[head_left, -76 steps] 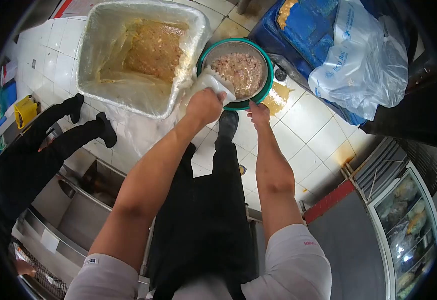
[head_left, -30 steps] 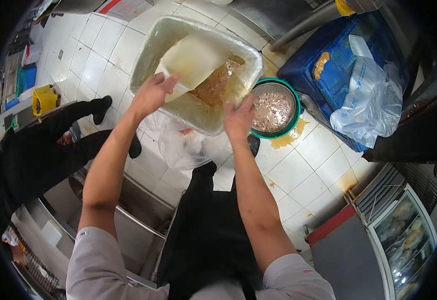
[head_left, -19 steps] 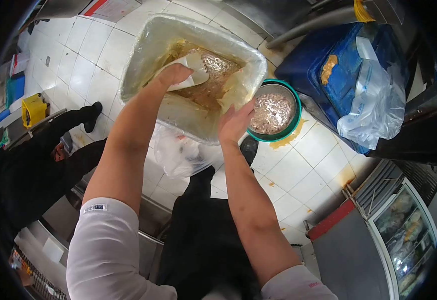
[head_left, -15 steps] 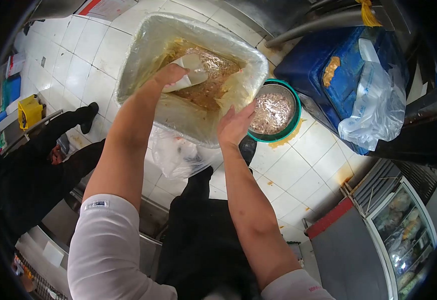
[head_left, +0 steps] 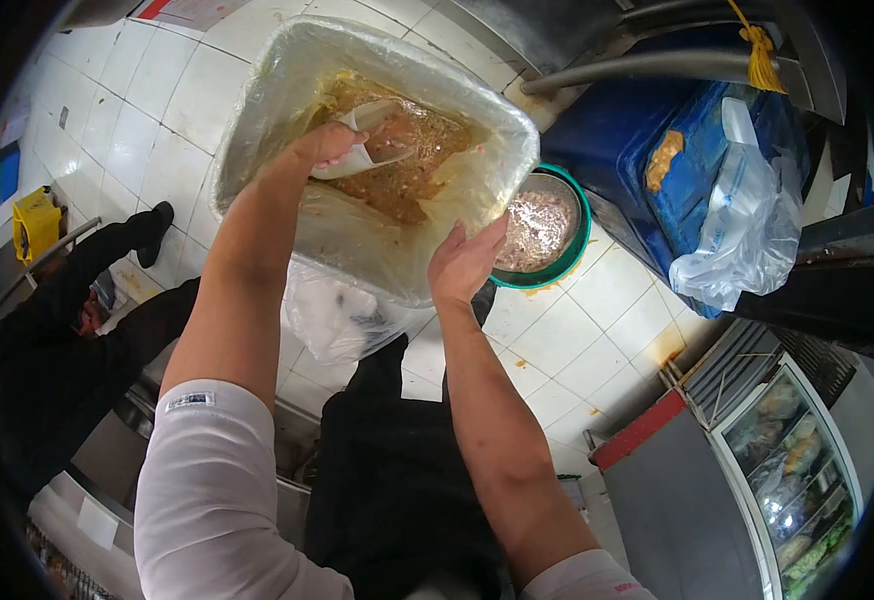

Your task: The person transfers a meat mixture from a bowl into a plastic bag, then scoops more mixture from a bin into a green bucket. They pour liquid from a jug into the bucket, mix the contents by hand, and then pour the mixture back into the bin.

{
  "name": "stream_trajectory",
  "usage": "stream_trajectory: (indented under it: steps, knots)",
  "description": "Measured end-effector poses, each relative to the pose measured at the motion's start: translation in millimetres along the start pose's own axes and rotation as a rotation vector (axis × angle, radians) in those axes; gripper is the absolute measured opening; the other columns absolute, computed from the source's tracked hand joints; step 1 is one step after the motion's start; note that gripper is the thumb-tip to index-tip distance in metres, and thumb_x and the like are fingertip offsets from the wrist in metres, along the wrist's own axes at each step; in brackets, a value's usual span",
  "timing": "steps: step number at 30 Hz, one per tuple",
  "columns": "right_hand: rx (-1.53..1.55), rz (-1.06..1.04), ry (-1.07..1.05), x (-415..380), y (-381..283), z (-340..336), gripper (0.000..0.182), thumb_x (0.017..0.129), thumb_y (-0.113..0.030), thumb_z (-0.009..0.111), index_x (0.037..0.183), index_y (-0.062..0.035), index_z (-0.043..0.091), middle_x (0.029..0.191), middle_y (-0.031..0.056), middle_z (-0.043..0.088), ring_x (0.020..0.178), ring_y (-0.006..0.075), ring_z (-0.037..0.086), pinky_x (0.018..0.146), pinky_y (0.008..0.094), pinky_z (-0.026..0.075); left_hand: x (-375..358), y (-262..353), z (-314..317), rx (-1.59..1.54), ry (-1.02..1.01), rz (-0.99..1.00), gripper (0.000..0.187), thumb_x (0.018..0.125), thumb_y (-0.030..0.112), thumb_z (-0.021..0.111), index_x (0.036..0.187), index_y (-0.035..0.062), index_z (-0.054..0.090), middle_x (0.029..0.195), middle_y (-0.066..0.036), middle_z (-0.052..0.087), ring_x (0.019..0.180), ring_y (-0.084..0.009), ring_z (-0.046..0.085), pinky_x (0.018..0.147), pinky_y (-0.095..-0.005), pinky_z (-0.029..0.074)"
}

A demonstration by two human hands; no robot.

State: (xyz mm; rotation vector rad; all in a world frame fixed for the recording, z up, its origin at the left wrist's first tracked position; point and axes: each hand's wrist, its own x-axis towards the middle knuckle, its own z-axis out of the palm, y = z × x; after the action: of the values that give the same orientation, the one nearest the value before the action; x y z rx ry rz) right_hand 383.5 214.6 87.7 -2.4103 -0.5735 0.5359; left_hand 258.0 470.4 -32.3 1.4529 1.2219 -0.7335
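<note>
We clamp the scoop [head_left: 365, 152] in our left hand [head_left: 329, 145], best angled low. Right hand [head_left: 465, 264] at tub [head_left: 240, 130] corner; grip unclear.

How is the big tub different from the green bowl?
The tub is bigger than the green bowl. The tub has corners, while the green bowl is round. The tub has clear plastic inside, but the green bowl has a metal bowl inside. Both have wet, lumpy mix in them.
</note>
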Motion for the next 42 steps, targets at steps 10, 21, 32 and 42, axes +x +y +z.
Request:
stream_trajectory:
  steps: [10,21,32,42]
  knots:
    - [-0.060,-0.077,0.057,-1,2,2,0.068,0.084,-0.003,0.057,0.140,0.0087,0.021,0.123,0.0355,0.041,0.111,0.0509,0.045,0.095,0.0482,0.039,15,-3,5,0.025,-0.031,0.021,0.053,0.094,0.055,0.046,0.071,0.0072,0.048,0.059,-0.001,0.041,0.045,-0.0132,0.036,0.041,-0.0316,0.033]
    - [-0.040,-0.036,0.041,-1,4,4,0.068,0.084,-0.003,0.057,0.141,0.0075,0.021,0.123,0.0349,0.041,0.112,0.0510,0.045,0.096,0.0485,0.039,17,-5,9,-0.017,-0.032,0.033,0.054,0.094,0.050,0.048,0.064,0.0054,0.047,0.054,-0.004,0.043,0.044,-0.0186,0.038,0.044,-0.0361,0.034]
    - [-0.028,-0.035,0.038,0,4,5,0.069,0.084,-0.003,0.058,0.141,0.0085,0.021,0.123,0.0346,0.041,0.112,0.0503,0.044,0.097,0.0487,0.038,31,-14,16,-0.014,-0.006,0.032,0.056,0.095,0.052,0.047,0.067,0.0032,0.049,0.056,-0.006,0.045,0.044,-0.0188,0.040,0.045,-0.0364,0.037]
    - [-0.002,-0.015,0.013,0,3,4,0.068,0.084,-0.001,0.058,0.139,0.0093,0.020,0.128,0.0358,0.038,0.114,0.0505,0.044,0.096,0.0487,0.038,31,-14,17,0.031,-0.047,0.040,0.055,0.095,0.053,0.045,0.074,0.0030,0.050,0.060,-0.006,0.047,0.046,-0.0182,0.042,0.046,-0.0358,0.039]
